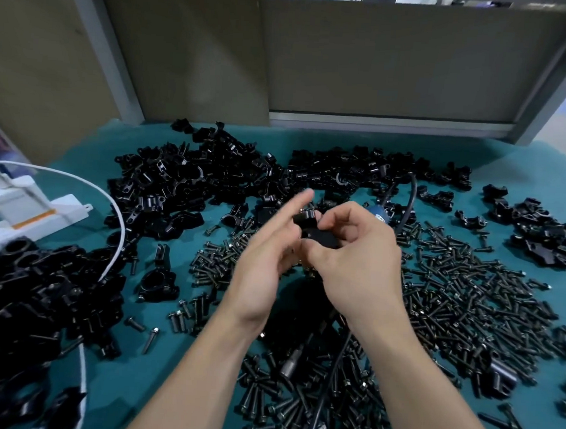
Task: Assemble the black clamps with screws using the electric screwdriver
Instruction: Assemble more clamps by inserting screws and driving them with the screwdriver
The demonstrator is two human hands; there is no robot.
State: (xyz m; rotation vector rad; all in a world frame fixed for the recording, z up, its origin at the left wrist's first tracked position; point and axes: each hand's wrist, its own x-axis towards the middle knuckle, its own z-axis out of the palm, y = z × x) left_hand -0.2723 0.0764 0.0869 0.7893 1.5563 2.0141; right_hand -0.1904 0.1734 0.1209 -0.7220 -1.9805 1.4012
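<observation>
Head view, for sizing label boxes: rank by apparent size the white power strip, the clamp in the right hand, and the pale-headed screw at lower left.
1. white power strip
2. clamp, partly hidden by the right hand
3. pale-headed screw

The left hand (266,246) is smeared by motion blur, so how its fingers (301,199) meet the clamp (318,234) can't really be made out, and most of that clamp is covered by the right hand (355,252) curled round it. The electric screwdriver (379,216) is largely hidden behind that hand, only a blue bit being seen, and the near-left pile of clamps (20,314) is chopped off by the frame edges.
</observation>
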